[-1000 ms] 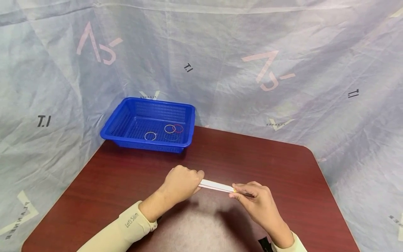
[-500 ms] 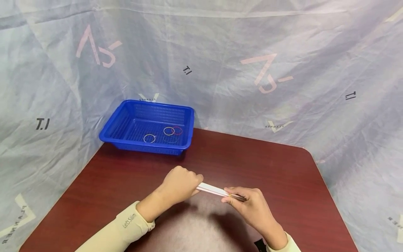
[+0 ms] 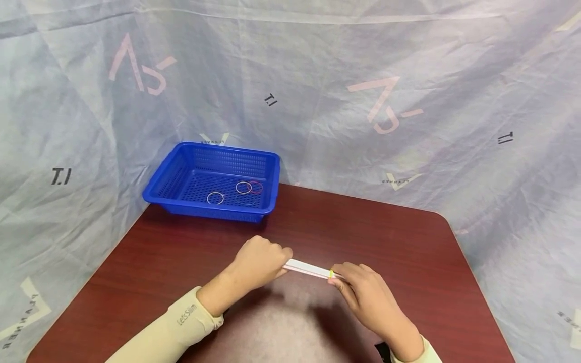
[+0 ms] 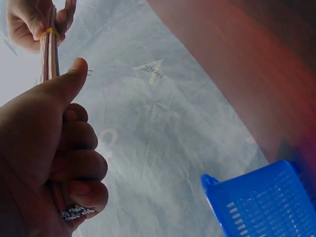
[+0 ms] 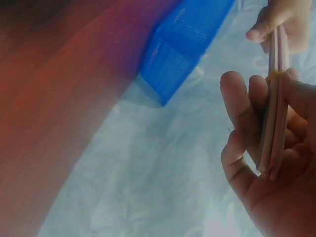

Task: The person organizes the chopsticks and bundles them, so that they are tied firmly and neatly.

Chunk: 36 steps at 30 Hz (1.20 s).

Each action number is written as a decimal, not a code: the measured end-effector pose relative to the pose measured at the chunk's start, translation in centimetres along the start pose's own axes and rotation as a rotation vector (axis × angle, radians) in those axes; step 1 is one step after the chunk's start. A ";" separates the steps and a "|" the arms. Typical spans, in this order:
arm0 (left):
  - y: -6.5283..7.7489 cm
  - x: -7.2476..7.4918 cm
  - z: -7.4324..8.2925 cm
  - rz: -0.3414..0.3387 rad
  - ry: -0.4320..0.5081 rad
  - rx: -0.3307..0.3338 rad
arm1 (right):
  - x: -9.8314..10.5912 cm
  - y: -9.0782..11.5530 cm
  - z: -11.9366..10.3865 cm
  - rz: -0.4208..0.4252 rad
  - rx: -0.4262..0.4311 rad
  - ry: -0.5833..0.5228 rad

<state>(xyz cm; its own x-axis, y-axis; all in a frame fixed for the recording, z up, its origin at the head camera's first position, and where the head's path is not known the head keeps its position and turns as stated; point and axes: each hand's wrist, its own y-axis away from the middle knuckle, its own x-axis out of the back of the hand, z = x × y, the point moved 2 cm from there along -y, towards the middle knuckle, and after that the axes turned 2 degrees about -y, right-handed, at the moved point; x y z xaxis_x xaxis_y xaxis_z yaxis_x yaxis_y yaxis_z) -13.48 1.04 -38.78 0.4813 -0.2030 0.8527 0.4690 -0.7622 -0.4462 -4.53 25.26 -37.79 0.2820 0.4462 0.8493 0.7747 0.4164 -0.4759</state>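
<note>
Both hands at work here, and between them, above the table [image 3: 386,237], the sticks [image 3: 308,268]; the left hand [image 3: 260,263] has one end wrapped in a tight fist, thumb lying along the bundle, glittery ends peeping out below the little finger; the right hand [image 3: 367,290] pinches near the other end, thumb on one side and fingers on the other, the bundle's tail running back across the palm; and there's the yellow band [image 3: 331,274], snug around the sticks, right at that thumb!

Over to the basket [image 3: 213,210], blue and slotted, sitting upright at the table's back left, well apart from the hands; on its floor, a pale ring [image 3: 215,203] lies alone toward the front; farther back and to the right, a yellowish ring [image 3: 236,187] overlaps a red ring [image 3: 262,187]; behind it all, a grey printed cloth [image 3: 317,116].
</note>
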 end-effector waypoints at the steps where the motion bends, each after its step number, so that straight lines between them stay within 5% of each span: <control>1: -0.1 0.1 0.0 0.008 -0.001 0.007 | 0.1 -0.1 0.0 0.006 -0.003 -0.005; 9: -0.5 0.7 0.6 0.059 -0.057 0.034 | -0.1 -0.4 0.7 -0.032 -0.079 -0.190; 15: -0.5 0.7 0.7 0.089 -0.078 0.055 | -0.5 -0.8 1.1 0.017 -0.083 -0.296; 36: -0.7 0.9 1.2 0.117 -0.092 0.053 | -1.2 -1.9 -0.2 0.150 -0.008 -0.285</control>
<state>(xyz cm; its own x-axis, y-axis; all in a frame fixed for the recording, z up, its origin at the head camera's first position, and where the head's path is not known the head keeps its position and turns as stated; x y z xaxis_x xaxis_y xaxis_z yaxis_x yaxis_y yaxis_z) -12.49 2.11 -37.99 0.6000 -0.2296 0.7664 0.4429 -0.7024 -0.5572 -6.22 23.77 -37.92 0.2243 0.7061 0.6716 0.7416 0.3235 -0.5877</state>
